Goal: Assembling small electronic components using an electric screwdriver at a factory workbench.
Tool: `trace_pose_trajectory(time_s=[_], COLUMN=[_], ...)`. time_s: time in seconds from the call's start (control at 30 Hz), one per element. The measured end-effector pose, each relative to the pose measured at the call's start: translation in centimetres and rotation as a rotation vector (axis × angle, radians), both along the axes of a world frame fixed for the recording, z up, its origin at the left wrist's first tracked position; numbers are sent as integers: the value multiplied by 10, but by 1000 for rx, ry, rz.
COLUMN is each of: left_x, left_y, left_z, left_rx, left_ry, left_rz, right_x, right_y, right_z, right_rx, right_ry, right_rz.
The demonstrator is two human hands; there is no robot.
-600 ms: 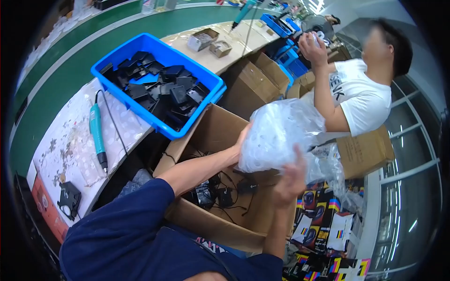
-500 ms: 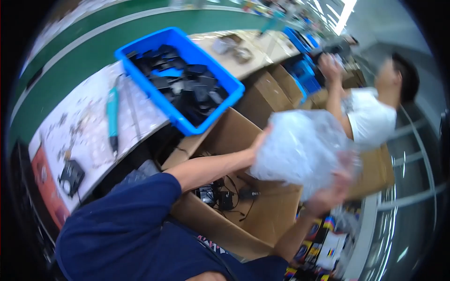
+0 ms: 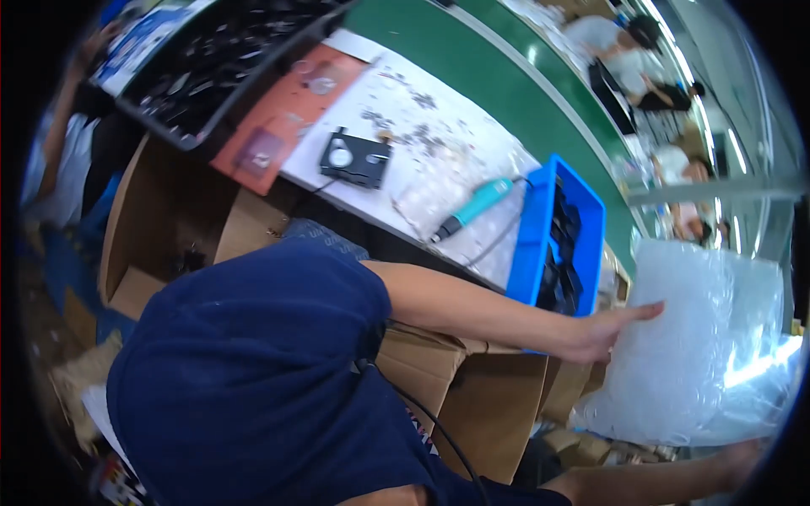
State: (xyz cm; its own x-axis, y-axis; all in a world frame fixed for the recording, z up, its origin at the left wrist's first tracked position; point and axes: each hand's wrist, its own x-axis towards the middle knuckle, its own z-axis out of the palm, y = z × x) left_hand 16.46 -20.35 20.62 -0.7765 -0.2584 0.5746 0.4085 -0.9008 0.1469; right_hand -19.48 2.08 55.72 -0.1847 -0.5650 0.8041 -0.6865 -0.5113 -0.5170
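A big clear plastic bag (image 3: 675, 354), bulging and whitish inside, is held up at the right. My left hand (image 3: 620, 331) grips its near left side, thumb stretched along the plastic and the other fingers partly hidden behind it. By the bag's lower edge, in the dark rim of the picture, is my right hand (image 3: 738, 462); its fingers are too dim and blurred to make out. Below my left forearm stands an open cardboard box (image 3: 494, 409). Just beyond that forearm a blue bin (image 3: 525, 253) holds black plastic parts.
On the white bench top (image 3: 337, 202) lie a teal electric screwdriver (image 3: 477, 208) and a small black device (image 3: 359, 160). An orange mat (image 3: 295, 105) and a black crate (image 3: 211, 139) of dark parts are farther left. Another open carton (image 3: 169, 211) stands below. Other people (image 3: 620, 55) sit across the green surface.
My view has swung, so the bench, screwdriver and blue bin appear shifted. The bag has moved to the right in the picture with my left hand on it. The nearby person in white has left the view.
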Motion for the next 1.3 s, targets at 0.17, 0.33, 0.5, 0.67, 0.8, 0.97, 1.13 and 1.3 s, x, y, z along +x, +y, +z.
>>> trace_pose_trajectory(time_s=[0.17,0.33,0.5,0.67,0.8,0.97,1.13,1.3], left_x=[103,146,155,164,172,176,195,186], left_y=[-104,-168,-248,-257,-246,-252,-260,-245], left_z=[-49,-89,-141,-133,-79,-32,-12,-9], left_rx=[218,376,331,-170,-371,-1000,-1570,-1263], left_ry=[-196,-427,-735,-1458,-1236,-344,-500,-465], left_rz=[541,1013,1158,1268,1652,1736,1667,1790], right_x=[294,380,436,398,403,419,390,374], right_y=[-283,-368,-420,-428,-383,-341,-349,-432], right_z=[-166,-202,-250,-323,-338,-299,-255,-246], right_rx=[22,9,50,183,278,416,845,1148], right_ry=[-204,-317,-471,12,-139,310,504,524], right_rz=[393,502,571,253,209,164,237,195])
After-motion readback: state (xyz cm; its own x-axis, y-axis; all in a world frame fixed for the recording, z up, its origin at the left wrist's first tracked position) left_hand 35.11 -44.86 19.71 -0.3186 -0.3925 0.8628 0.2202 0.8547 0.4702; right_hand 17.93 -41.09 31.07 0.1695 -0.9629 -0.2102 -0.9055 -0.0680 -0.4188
